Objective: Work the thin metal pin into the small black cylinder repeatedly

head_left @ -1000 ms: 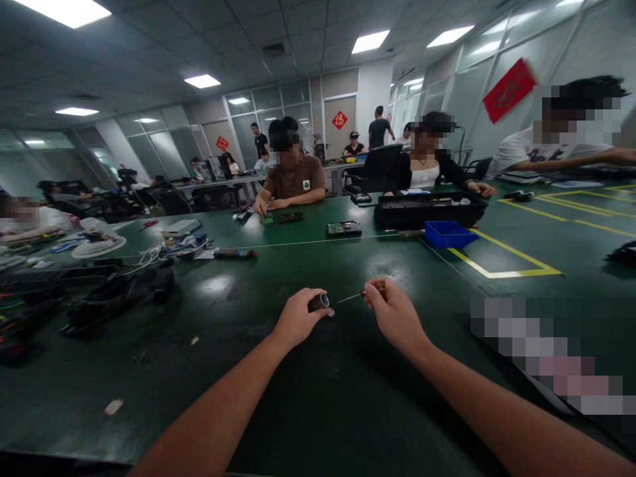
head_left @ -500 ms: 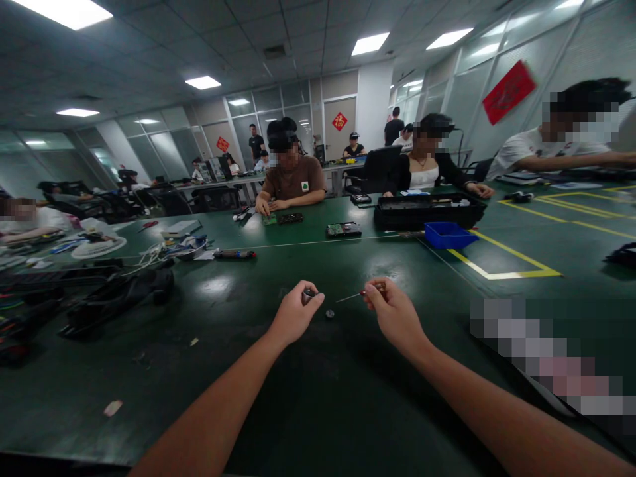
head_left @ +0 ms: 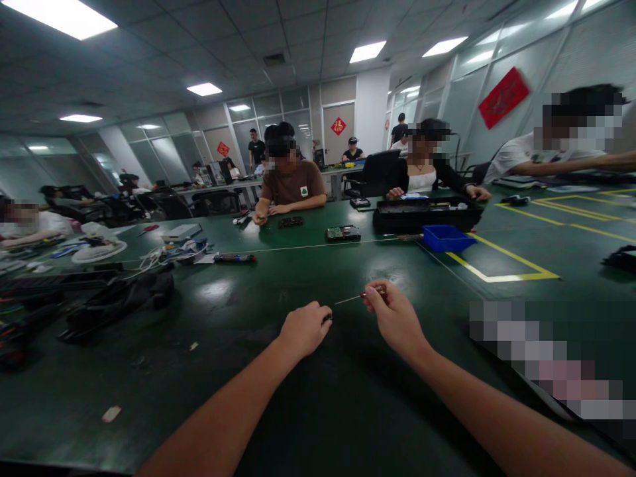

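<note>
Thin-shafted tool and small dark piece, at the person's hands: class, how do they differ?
The tool is in the right hand; the dark piece is at the left hand. The tool's slender shaft juts out in plain sight; the dark piece shows only as a small patch. Fingers touch both.

Green tbl [head_left: 199, 315]: blk tray [head_left: 397, 221], blue bin [head_left: 446, 240] just beside; circuit brd [head_left: 342, 233], white cables [head_left: 149, 261] L, yellow tape [head_left: 521, 276] R.
</note>
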`<state>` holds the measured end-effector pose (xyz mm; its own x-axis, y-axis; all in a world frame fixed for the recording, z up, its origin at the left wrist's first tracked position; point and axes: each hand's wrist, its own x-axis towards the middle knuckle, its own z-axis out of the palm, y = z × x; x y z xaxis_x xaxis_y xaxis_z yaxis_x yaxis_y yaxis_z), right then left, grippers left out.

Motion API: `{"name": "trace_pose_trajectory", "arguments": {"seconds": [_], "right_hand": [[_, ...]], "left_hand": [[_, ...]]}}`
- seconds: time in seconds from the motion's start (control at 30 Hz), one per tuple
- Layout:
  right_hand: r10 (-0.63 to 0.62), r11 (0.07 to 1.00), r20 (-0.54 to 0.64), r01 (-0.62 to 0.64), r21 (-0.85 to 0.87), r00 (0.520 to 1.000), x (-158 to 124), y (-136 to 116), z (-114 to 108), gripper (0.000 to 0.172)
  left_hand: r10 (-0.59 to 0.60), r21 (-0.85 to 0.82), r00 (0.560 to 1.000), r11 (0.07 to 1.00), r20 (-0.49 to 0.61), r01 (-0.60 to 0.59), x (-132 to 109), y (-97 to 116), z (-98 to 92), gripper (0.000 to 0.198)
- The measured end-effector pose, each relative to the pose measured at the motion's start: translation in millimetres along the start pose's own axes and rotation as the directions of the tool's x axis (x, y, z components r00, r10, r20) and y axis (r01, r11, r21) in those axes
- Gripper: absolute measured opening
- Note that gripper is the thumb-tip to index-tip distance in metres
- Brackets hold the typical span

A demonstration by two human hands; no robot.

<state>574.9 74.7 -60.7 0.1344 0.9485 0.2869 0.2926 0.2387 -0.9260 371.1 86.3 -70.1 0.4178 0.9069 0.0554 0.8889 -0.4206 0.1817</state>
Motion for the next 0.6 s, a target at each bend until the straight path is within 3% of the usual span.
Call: {"name": "trace_pose_trajectory", "arguments": {"seconds": [0.2,0.3,0.4,0.47,0.53,0.6], "right_hand": [[0.015,1.0,0.02,-0.014,-0.011,1.0,-1,-2,-1,0.028],[0.021,1.0,0.022,-0.021,-0.014,1.0,-1,-5,-2,0.029],[0.02,1.0,0.02,-0.02,-0.016,1.0,-2,-8,-3,0.029],[0.021,1.0,0.024,-0.021,-0.019,0.999,-2,-9,-4,0.029],[0.019,1.0,0.026,-0.018,-0.017,0.999,-2,-8,-4,0.029],[0.006,1.0,0.025,-0.006,-0.007,1.0,-2,-6,-4,0.028]], "left_hand": [[-0.048,-0.1,0.997,0.994,-0.061,0.042,0,-6,-5.4,0.023],[-0.11,-0.251,0.987,0.965,-0.12,0.077,0,-17,-11.1,0.022],[-0.173,-0.471,0.971,0.879,-0.166,0.076,4,-29,-14.5,0.029],[-0.273,-0.651,0.948,0.752,-0.161,0.106,7,-36,-15.8,0.031],[-0.392,-0.833,0.912,0.539,-0.119,0.122,10,-42,-18.2,0.029],[-0.467,-0.95,0.879,0.305,-0.094,0.061,11,-49,-23.6,0.028]]}}
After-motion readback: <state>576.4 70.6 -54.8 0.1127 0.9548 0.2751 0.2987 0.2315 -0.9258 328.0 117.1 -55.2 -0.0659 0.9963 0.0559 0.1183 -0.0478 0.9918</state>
